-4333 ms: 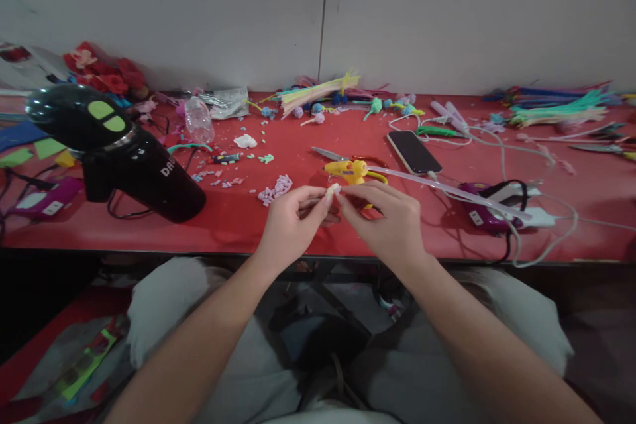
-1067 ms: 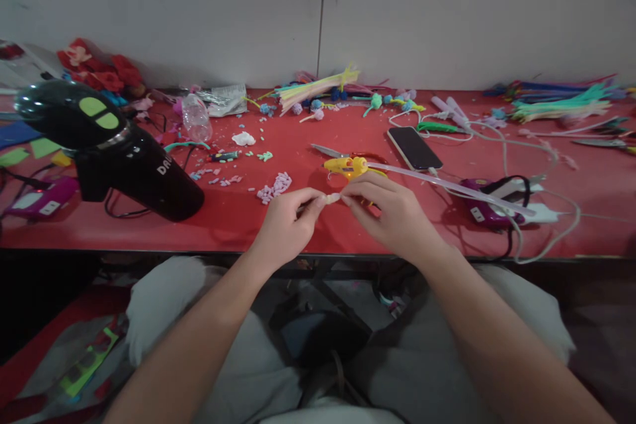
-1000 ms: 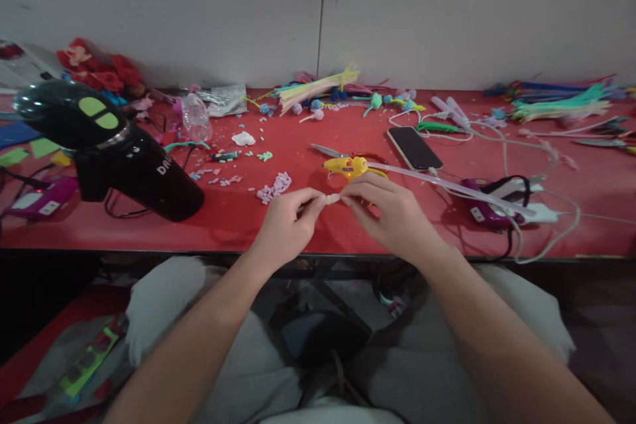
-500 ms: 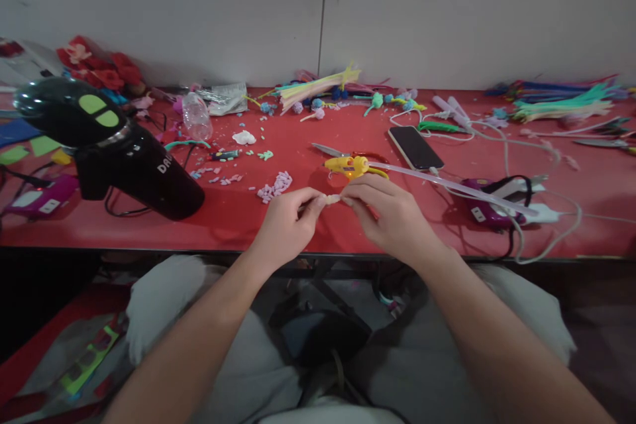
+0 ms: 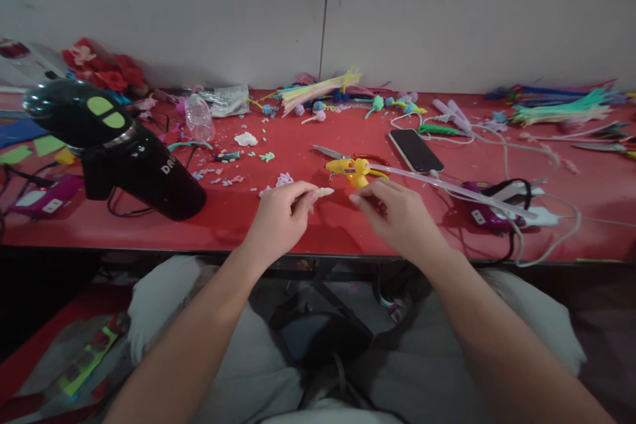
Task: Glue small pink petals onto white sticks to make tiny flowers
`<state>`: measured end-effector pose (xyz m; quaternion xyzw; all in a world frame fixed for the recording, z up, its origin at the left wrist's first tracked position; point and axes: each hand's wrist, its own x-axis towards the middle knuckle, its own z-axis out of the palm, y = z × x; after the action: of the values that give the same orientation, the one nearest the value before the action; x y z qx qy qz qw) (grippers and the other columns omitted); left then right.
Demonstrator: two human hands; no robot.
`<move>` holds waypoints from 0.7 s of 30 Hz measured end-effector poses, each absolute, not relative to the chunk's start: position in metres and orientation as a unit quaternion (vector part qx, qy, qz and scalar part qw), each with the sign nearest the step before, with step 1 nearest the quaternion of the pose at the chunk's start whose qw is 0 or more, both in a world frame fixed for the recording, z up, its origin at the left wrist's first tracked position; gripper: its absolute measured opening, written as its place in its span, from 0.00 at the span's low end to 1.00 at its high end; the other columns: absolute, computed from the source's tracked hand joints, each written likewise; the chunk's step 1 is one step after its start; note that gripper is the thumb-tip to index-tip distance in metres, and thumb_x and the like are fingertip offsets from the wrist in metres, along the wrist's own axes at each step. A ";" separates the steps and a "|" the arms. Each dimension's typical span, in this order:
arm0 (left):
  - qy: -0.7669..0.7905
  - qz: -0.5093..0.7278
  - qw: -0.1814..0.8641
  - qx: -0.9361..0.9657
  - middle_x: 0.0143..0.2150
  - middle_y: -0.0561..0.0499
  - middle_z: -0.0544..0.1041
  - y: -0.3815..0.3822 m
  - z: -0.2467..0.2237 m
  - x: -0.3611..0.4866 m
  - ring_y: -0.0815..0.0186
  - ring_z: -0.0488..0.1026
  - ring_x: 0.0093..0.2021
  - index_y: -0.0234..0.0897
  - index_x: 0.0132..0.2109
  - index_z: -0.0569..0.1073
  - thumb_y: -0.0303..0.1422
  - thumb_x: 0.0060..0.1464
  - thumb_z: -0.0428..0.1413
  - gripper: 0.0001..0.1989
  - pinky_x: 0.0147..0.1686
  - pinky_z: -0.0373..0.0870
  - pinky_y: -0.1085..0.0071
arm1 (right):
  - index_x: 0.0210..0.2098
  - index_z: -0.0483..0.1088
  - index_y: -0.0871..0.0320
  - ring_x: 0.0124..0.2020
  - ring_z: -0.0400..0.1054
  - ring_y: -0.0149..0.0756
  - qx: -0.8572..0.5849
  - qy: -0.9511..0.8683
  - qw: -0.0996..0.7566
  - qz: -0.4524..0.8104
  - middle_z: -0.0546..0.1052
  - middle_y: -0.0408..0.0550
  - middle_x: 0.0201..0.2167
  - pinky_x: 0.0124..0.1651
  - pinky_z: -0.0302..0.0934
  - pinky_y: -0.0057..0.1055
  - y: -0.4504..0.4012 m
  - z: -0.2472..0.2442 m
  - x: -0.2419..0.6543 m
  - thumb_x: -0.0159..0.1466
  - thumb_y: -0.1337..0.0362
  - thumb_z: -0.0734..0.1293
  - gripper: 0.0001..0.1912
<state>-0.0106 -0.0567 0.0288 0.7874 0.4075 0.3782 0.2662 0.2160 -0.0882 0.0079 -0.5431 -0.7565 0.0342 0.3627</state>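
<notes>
A pale piece [image 5: 325, 192] is pinched by the left hand [image 5: 278, 218], tip exposed, perhaps for access; near the glue gun [image 5: 348, 167], the right hand's [image 5: 402, 215] fingers are curled, contents unclear.

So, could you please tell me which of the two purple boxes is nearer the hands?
The right purple box, with the long clear rod passing across it, near the right hand; the other purple box lies far left, beyond the black bottle.

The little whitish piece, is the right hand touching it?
Apart. The head view shows red table between the tip of the whitish piece and the right hand.
</notes>
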 end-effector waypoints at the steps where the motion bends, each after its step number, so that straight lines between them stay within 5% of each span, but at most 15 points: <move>1: 0.409 0.382 0.246 0.791 0.35 0.49 0.83 -0.055 0.029 -0.013 0.66 0.75 0.33 0.38 0.44 0.81 0.34 0.69 0.53 0.12 0.36 0.68 0.71 | 0.24 0.70 0.54 0.21 0.63 0.33 -0.581 -0.744 0.328 0.036 0.73 0.45 0.21 0.25 0.54 0.32 -0.088 0.007 0.221 0.72 0.54 0.64 0.21; 4: 0.416 0.381 0.194 0.803 0.36 0.48 0.82 -0.049 0.028 -0.021 0.65 0.76 0.34 0.38 0.44 0.81 0.34 0.70 0.52 0.12 0.38 0.69 0.70 | 0.16 0.61 0.53 0.15 0.52 0.30 -0.670 -0.695 0.256 0.045 0.63 0.41 0.13 0.21 0.43 0.31 -0.084 0.002 0.236 0.67 0.42 0.67 0.31; 9: 0.433 0.361 0.177 0.807 0.35 0.48 0.81 -0.045 0.028 -0.025 0.65 0.75 0.34 0.37 0.40 0.78 0.35 0.71 0.50 0.14 0.36 0.66 0.70 | 0.34 0.72 0.55 0.27 0.69 0.39 -0.689 -0.658 0.298 0.049 0.78 0.50 0.31 0.27 0.53 0.32 -0.062 -0.017 0.240 0.59 0.36 0.71 0.27; 11: 0.440 0.345 0.170 0.811 0.35 0.48 0.81 -0.044 0.028 -0.026 0.65 0.73 0.33 0.37 0.39 0.77 0.34 0.71 0.50 0.14 0.35 0.64 0.70 | 0.31 0.70 0.55 0.29 0.68 0.40 -0.683 -0.666 0.292 0.067 0.77 0.52 0.31 0.28 0.53 0.33 -0.049 -0.025 0.235 0.59 0.36 0.70 0.27; 15: 0.455 0.323 0.169 0.813 0.33 0.49 0.80 -0.041 0.025 -0.028 0.66 0.69 0.30 0.37 0.37 0.76 0.33 0.70 0.50 0.14 0.33 0.61 0.69 | 0.24 0.62 0.53 0.24 0.61 0.35 -0.677 -0.645 0.328 0.136 0.70 0.45 0.22 0.27 0.50 0.32 -0.029 -0.037 0.226 0.58 0.44 0.71 0.22; 18: 0.481 0.296 0.167 0.808 0.31 0.49 0.78 -0.035 0.024 -0.030 0.65 0.68 0.28 0.37 0.34 0.74 0.32 0.69 0.50 0.14 0.32 0.58 0.69 | 0.28 0.67 0.55 0.25 0.62 0.34 -0.630 -0.625 0.402 0.224 0.71 0.43 0.23 0.29 0.55 0.32 -0.027 -0.041 0.224 0.55 0.51 0.70 0.15; 21: 0.523 0.258 0.163 0.796 0.30 0.48 0.77 -0.030 0.024 -0.031 0.64 0.67 0.28 0.38 0.32 0.71 0.31 0.69 0.51 0.14 0.31 0.55 0.68 | 0.35 0.72 0.59 0.28 0.67 0.36 -0.573 -0.584 0.459 0.346 0.75 0.45 0.28 0.32 0.61 0.33 -0.034 -0.039 0.221 0.53 0.52 0.71 0.17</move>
<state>-0.0314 -0.0296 0.0237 0.7959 0.5230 0.2578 0.1628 0.2213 -0.0341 -0.0395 -0.5733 -0.5839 0.3463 0.4587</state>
